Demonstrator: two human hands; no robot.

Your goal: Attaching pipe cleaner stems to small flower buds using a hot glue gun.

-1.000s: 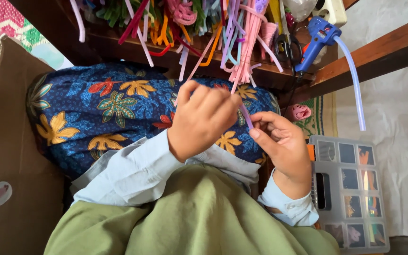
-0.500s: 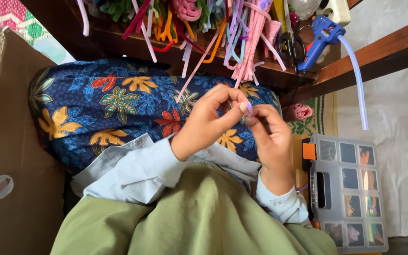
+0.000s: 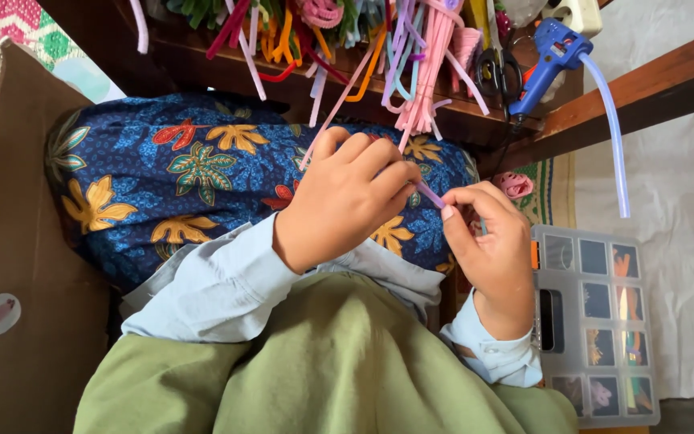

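Two hands have been drawn slightly apart above the floral cloth (image 3: 162, 185): the lilac pipe cleaner (image 3: 430, 194) is now pinched taut between left hand (image 3: 347, 201) and right hand (image 3: 487, 241), each grip clenched on it

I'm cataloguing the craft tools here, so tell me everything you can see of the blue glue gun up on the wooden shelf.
The blue plastic glue gun lies at the right end of the dark wooden shelf, beside black-handled scissors. Its body is blue with an orange trigger part. A long, pale translucent glue stick sticks out of its back and droops down past the shelf edge. A dark cord seems to run down from its handle. Neither hand touches it.
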